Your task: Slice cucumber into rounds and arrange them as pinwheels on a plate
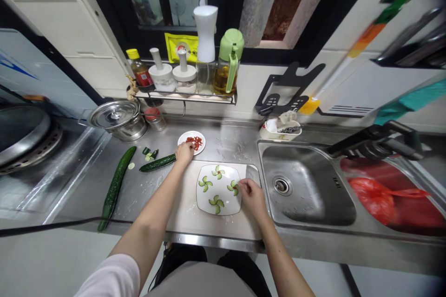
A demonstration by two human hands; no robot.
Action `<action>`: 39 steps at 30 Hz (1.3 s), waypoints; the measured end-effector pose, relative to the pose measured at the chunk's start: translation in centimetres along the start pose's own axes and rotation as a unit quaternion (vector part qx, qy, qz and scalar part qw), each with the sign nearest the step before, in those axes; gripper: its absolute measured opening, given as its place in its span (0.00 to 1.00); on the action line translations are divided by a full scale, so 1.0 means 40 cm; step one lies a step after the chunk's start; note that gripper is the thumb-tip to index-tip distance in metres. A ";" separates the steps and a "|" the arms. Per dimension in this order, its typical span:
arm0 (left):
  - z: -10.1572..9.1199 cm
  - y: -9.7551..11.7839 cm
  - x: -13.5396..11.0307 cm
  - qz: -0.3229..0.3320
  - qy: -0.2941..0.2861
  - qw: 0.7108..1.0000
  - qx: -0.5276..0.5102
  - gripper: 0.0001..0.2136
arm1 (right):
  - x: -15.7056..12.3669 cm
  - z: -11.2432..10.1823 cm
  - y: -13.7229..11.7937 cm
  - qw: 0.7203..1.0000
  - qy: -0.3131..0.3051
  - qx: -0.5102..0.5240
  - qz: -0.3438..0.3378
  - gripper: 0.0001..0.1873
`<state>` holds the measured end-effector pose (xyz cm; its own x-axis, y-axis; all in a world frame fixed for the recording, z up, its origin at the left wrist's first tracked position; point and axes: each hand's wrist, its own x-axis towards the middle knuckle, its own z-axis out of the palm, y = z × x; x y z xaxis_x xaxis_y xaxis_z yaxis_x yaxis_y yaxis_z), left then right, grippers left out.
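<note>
On the worktop, the left hand point(184, 152) touches the far small dish point(201, 148) of red bits; I cannot tell its grip. The right hand point(251, 197) pinches the right-side cucumber flower point(232, 187) on the near square plate point(220, 181).

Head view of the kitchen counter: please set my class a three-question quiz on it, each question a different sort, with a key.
1. How many cucumber flowers lie on the square plate?
2. True or false: the left hand rests in the sink.
3. The right hand touches: A the pot lid; B a cucumber flower at the plate's right edge; C the whole cucumber.

Key
1. Four.
2. False: it is at the round dish of red pieces.
3. B.
</note>
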<state>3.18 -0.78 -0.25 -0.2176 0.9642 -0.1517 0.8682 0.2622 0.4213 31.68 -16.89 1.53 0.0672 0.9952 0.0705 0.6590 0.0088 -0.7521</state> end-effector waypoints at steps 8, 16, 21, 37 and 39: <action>0.014 0.006 0.036 0.028 -0.030 0.998 0.051 0.09 | 0.001 -0.017 0.006 1.000 0.002 -0.002 0.001 0.18; 0.001 0.021 -0.014 0.003 0.028 0.997 -0.070 0.08 | 0.009 -0.015 -0.004 1.000 0.004 -0.005 -0.004 0.19; 0.003 0.034 -0.091 -0.013 0.074 0.969 -0.235 0.05 | 0.020 -0.005 -0.033 1.000 -0.007 0.006 -0.014 0.15; -0.107 0.118 -0.408 0.194 -0.004 0.913 -0.359 0.08 | 0.024 -0.042 -0.242 0.986 -0.058 0.031 -0.154 0.08; -0.110 0.121 -0.426 0.205 -0.011 0.913 -0.354 0.08 | 0.017 -0.047 -0.246 0.985 -0.061 0.026 -0.159 0.07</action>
<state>9.14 -15.76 8.33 0.0771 0.9879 0.1345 0.3681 -0.1535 0.9170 26.66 -16.47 10.21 -0.2290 0.9459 0.2300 0.5929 0.3230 -0.7377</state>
